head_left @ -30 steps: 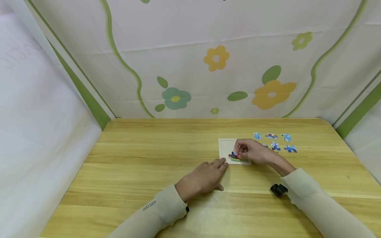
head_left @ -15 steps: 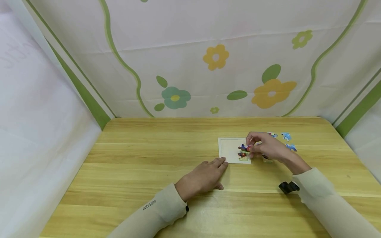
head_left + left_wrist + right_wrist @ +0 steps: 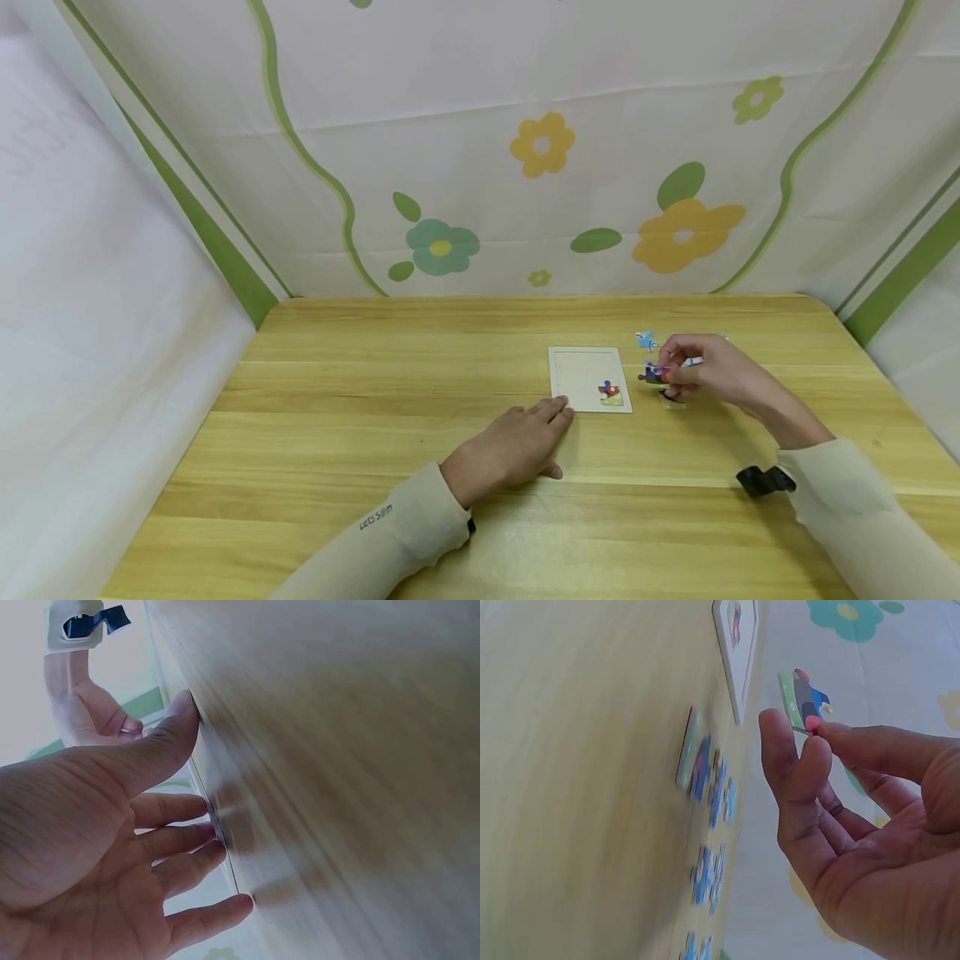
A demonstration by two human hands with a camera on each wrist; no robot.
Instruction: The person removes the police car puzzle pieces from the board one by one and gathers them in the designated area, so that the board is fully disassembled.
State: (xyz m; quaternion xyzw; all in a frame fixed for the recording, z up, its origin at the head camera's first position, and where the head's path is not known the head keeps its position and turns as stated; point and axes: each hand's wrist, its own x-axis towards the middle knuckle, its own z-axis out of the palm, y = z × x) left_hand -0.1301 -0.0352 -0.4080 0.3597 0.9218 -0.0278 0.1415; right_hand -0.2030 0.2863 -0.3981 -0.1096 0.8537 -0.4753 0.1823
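Observation:
My right hand [image 3: 716, 371] pinches a jigsaw puzzle piece [image 3: 806, 701] between thumb and finger, held above the table to the right of the puzzle board [image 3: 577, 364]. Green, dark blue and red colours show on that piece. The board is pale and square-edged, and one puzzle piece [image 3: 611, 393] lies in its lower right corner. My left hand [image 3: 517, 446] rests on the table with straight fingers, its fingertips touching the board's lower left corner. Below my right hand another puzzle piece [image 3: 672, 404] lies on the table, partly covered by the hand.
Several blue puzzle pieces lie behind my right hand, mostly hidden in the head view; one blue piece [image 3: 646, 340] shows beside it. In the right wrist view, loose pieces [image 3: 703, 876] form rows. A flower-print cloth [image 3: 480, 150] hangs behind the wooden table [image 3: 360, 400].
My right hand has lifted the pinched puzzle piece off the board and carried it right, over the table. One piece stays in the board's corner. The left hand has not moved.

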